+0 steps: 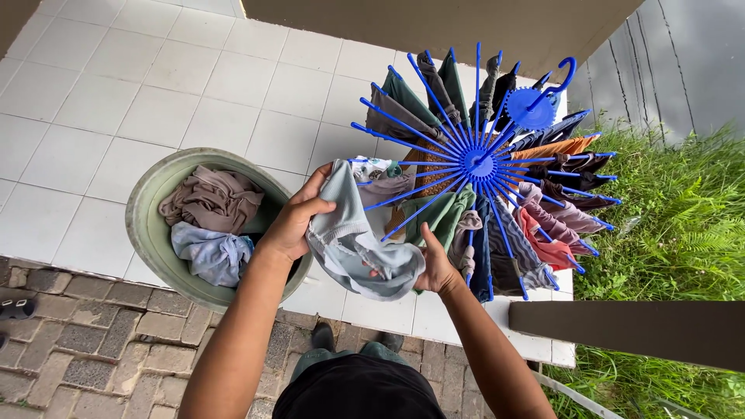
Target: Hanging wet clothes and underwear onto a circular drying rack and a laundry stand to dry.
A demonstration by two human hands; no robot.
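Observation:
A pale grey-blue garment [353, 233] hangs between both hands, crumpled and damp-looking. My left hand [299, 219] grips its upper left edge. My right hand [434, 268] clutches its lower right fold from underneath. Just above and to the right is a round blue spoke-type drying rack [477, 159] with a hook on top; several small clothes in brown, green, red and striped cloth hang from its arms. The garment's top edge touches or sits just under one of the rack's left spokes.
A green plastic basin [147, 225] with a brown garment and a light blue one stands on white tiles at left. Brick paving lies below, grass at right, a dark beam [628, 334] at lower right. My feet show beneath me.

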